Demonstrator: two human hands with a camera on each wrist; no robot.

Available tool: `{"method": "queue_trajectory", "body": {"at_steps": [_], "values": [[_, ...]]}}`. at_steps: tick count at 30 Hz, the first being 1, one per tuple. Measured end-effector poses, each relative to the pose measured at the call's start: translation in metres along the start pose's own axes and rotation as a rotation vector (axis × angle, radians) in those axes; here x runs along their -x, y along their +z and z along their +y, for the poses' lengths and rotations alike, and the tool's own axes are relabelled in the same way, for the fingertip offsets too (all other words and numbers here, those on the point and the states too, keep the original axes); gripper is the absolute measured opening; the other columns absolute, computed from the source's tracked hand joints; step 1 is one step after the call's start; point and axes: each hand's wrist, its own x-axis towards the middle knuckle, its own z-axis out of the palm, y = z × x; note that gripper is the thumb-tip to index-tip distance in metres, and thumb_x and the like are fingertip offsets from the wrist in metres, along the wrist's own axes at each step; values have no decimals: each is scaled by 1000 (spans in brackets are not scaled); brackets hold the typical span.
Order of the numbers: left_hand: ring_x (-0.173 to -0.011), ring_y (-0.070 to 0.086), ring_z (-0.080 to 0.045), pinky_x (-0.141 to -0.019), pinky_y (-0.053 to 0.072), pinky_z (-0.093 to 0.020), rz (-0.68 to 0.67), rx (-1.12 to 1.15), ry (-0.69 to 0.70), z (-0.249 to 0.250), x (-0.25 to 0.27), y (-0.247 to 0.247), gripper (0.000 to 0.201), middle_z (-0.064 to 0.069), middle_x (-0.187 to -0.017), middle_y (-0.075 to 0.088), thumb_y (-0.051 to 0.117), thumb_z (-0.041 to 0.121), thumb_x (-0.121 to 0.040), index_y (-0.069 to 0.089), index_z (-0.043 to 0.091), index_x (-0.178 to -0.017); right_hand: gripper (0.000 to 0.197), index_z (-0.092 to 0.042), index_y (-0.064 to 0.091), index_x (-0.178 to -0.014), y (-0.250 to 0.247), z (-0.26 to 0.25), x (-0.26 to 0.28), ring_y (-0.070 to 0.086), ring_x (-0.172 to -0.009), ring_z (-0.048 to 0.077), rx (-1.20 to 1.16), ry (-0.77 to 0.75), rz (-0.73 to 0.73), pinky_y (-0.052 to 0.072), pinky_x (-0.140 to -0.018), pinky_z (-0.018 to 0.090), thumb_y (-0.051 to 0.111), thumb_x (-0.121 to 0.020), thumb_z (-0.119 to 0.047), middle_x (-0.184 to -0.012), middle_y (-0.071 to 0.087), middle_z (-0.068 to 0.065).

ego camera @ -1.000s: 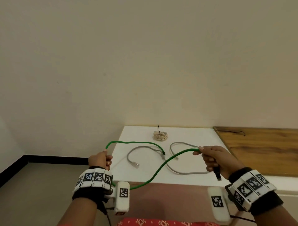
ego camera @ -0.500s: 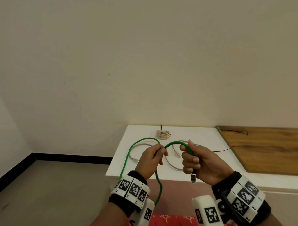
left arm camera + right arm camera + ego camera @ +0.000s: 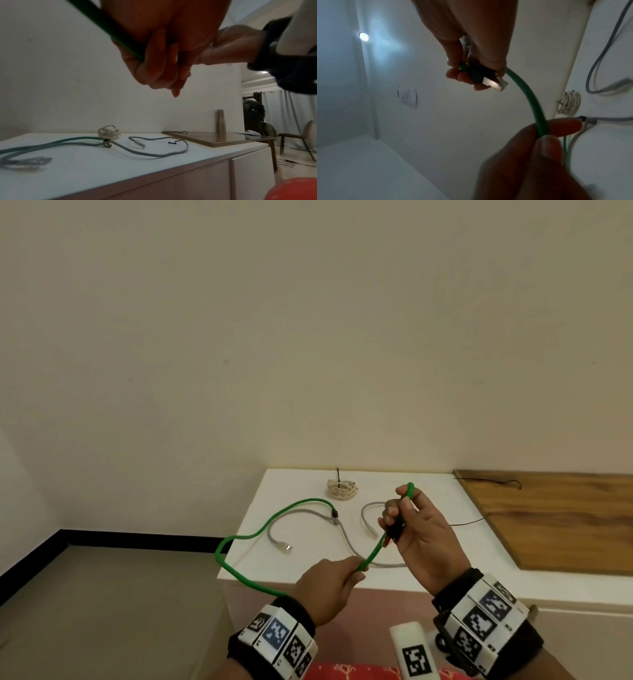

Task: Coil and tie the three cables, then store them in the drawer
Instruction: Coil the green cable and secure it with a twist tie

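A long green cable (image 3: 260, 534) runs from the white cabinet top (image 3: 428, 494) off its left edge and up to my hands. My left hand (image 3: 329, 583) pinches the green cable (image 3: 537, 115) low, in front of the cabinet. My right hand (image 3: 414, 529) is raised above it and grips a first small loop of the cable together with its clear plug (image 3: 495, 84). A grey cable (image 3: 346, 537) lies loose on the top. A coiled, tied cream cable (image 3: 340, 489) sits near the wall.
A wooden board (image 3: 555, 518) lies on the top at the right, with thin black ties (image 3: 503, 482) on and beside it. Flat drawer fronts (image 3: 197, 180) run below the top. A tall vase (image 3: 221, 121) and a chair (image 3: 296, 136) stand further right.
The hands came together at the cable, then my left hand slid down and back along it while my right hand rose with a small loop.
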Motion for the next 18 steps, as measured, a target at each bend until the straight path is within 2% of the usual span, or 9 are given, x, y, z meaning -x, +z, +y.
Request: {"method": "queue_trajectory", "body": {"at_steps": [1, 2, 3, 4, 6, 8, 11, 15, 18], "values": [[-89, 60, -31, -73, 42, -32, -28, -49, 2, 2, 1, 0, 31, -17, -98, 67, 37, 27, -97, 49, 16, -123, 26, -15, 52, -91, -2, 3, 0, 51, -58, 11, 89, -17, -6, 48, -56, 21, 57, -72, -31, -58, 55, -4], [-92, 60, -33, -73, 43, -34, -57, -99, 1, 4, 2, -1, 32, -18, -101, 66, 38, 27, -97, 46, 16, -125, 20, -14, 51, -91, -4, 7, 1, 51, -58, 10, 194, -38, -9, 44, -54, 22, 54, -77, -29, -58, 56, -5], [-93, 59, -34, -73, 43, -35, -85, -148, 2, 6, 3, -1, 33, -18, -102, 65, 39, 26, -96, 43, 16, -127, 8, -14, 50, -90, -5, 10, 2, 51, -58, 10, 284, -56, -23, 40, -53, 23, 49, -86, -20, -58, 58, -5], [-94, 59, -35, -73, 42, -35, -110, -189, 9, 8, 4, -2, 34, -20, -104, 64, 40, 25, -96, 41, 15, -128, 7, -13, 49, -90, -6, 13, 3, 52, -58, 9, 365, -72, -32, 39, -53, 22, 43, -91, -10, -58, 60, -4], [-94, 57, -38, -73, 43, -39, -146, -249, 37, 13, 6, -4, 33, -22, -104, 63, 38, 22, -95, 39, 13, -127, 17, -11, 49, -89, -7, 19, 6, 56, -58, 7, 487, -77, -60, 42, -55, 16, 38, -93, 1, -58, 64, -1], [-93, 57, -40, -73, 43, -40, -156, -306, 57, 17, 8, -4, 30, -23, -104, 62, 36, 21, -96, 40, 11, -124, 18, -10, 49, -87, -4, 21, 10, 60, -59, 5, 549, -76, -82, 44, -57, 10, 40, -92, 4, -58, 67, 0], [-91, 58, -40, -69, 40, -39, -151, -377, 67, 20, 8, -4, 28, -22, -102, 62, 34, 20, -97, 42, 8, -120, 15, -11, 50, -86, -2, 24, 12, 64, -63, 7, 532, -98, -60, 46, -59, 10, 43, -91, 2, -62, 71, 1], [-88, 58, -41, -64, 33, -35, -170, -450, 72, 19, 8, -3, 26, -23, -99, 62, 32, 17, -97, 44, 7, -118, 12, -13, 51, -88, 0, 23, 11, 67, -67, 14, 292, -67, 82, 52, -59, 19, 41, -93, -7, -65, 72, 2], [-86, 59, -41, -64, 33, -36, -157, -517, 109, 22, 6, -4, 26, -23, -97, 63, 32, 18, -97, 47, 5, -114, 11, -10, 50, -84, -1, 27, 11, 65, -63, 12, 398, -85, 37, 49, -56, 15, 45, -92, -3, -61, 69, 3]]}}
